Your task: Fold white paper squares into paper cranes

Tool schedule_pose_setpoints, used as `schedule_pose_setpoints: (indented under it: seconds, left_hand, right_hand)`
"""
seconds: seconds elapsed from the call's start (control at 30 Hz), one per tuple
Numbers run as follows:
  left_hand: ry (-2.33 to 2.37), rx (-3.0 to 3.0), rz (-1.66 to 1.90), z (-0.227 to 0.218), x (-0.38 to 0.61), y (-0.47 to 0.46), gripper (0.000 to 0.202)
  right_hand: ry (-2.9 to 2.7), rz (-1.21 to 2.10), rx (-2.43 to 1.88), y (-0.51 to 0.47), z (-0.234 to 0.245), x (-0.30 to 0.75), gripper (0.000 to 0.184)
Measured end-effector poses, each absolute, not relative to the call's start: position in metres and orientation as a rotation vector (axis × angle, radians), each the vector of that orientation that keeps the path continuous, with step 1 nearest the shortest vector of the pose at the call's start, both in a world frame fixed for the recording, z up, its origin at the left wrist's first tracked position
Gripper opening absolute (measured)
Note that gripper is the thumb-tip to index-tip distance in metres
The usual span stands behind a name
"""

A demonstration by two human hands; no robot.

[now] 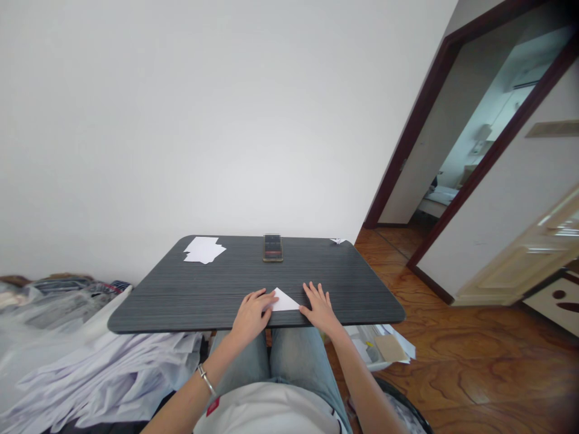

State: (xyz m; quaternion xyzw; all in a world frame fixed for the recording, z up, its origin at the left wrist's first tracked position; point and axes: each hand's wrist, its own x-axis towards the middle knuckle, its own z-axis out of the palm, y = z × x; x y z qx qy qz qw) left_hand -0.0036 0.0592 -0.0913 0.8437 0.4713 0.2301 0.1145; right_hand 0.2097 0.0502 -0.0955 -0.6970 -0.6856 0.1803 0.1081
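A white sheet of paper, folded into a triangle (pixel 284 301), lies flat near the front edge of the dark table, its point facing away from me. My left hand (pixel 252 310) covers its left corner, the fingers and thumb closing on the paper there. On the other side, my right hand (pixel 319 307) rests on the tabletop with its fingers spread, and its thumb tip touches the right corner of the triangle.
Loose white paper sheets (pixel 202 249) lie at the table's back left. A phone (pixel 272 248) sits at the back middle, and a small folded paper piece (pixel 338 240) at the back right corner. Beneath the table's right side is a bin of papers (pixel 380 349); white cloth (pixel 122 374) is heaped at left.
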Motion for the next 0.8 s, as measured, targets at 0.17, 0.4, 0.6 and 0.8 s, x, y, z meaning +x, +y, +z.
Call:
schedule_pose_setpoints:
  seconds: [0.17, 0.4, 0.6, 0.8]
  left_hand:
    - [1.402, 2.462, 0.675, -0.089, -0.001, 0.058, 0.034]
    - [1.475, 2.421, 0.704, -0.087, 0.004, 0.057, 0.027]
    - [1.525, 2.428, 0.760, -0.089, 0.012, 0.051, 0.027]
    - [1.548, 2.429, 0.734, -0.092, 0.015, 0.049, 0.030]
  right_hand:
    - [-2.056, 0.549, -2.023, 0.053, -0.092, 0.196, 0.071]
    - [-2.064, 0.531, -1.987, 0.055, -0.090, 0.179, 0.073]
    - [-2.086, 0.523, -1.967, 0.055, -0.090, 0.171, 0.072]
    - [-2.080, 0.556, -1.964, 0.057, -0.091, 0.173, 0.071]
